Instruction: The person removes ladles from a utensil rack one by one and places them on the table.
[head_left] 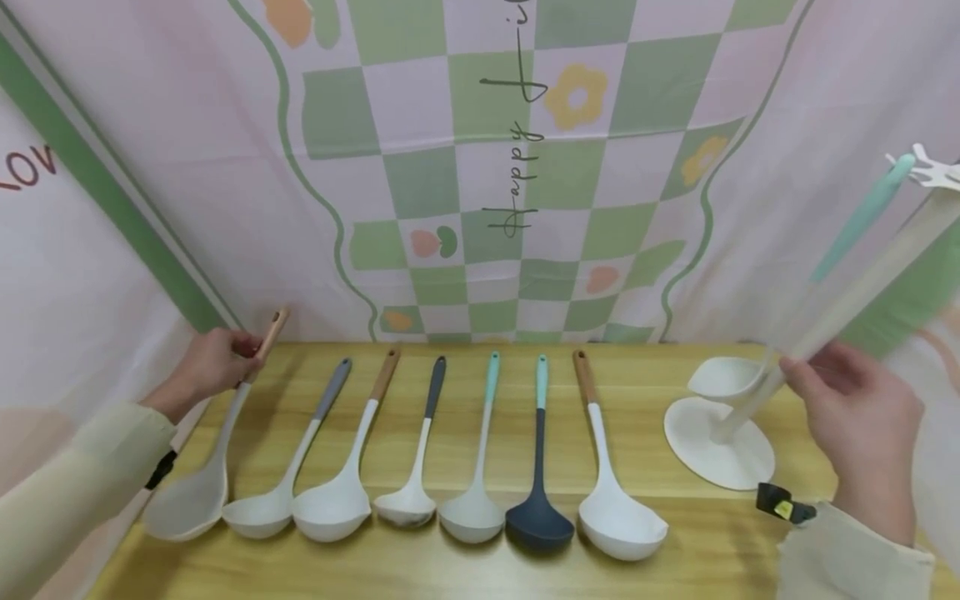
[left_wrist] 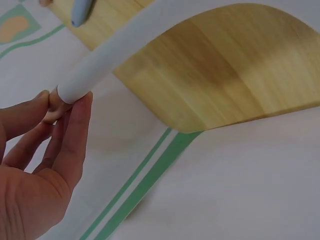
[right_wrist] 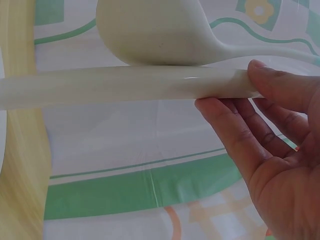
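Note:
At the left end of the table, my left hand (head_left: 210,371) pinches the wooden handle of a pale ladle (head_left: 189,503). In the left wrist view, thumb and fingertips meet at the handle just behind the white stem (left_wrist: 95,70). On the right, my right hand (head_left: 862,421) grips the post of a white utensil stand (head_left: 720,446) with a round base. A white ladle with a mint handle (head_left: 862,217) hangs from the stand's hooked top. Seen from the right wrist, its bowl (right_wrist: 155,30) lies against the post (right_wrist: 125,82).
Several ladles lie in a row along the wooden table (head_left: 697,525), among them a grey-handled one (head_left: 262,508), a dark one with a mint handle (head_left: 540,523) and a white one with a wooden handle (head_left: 618,525). Behind hangs a green checked cloth (head_left: 420,183).

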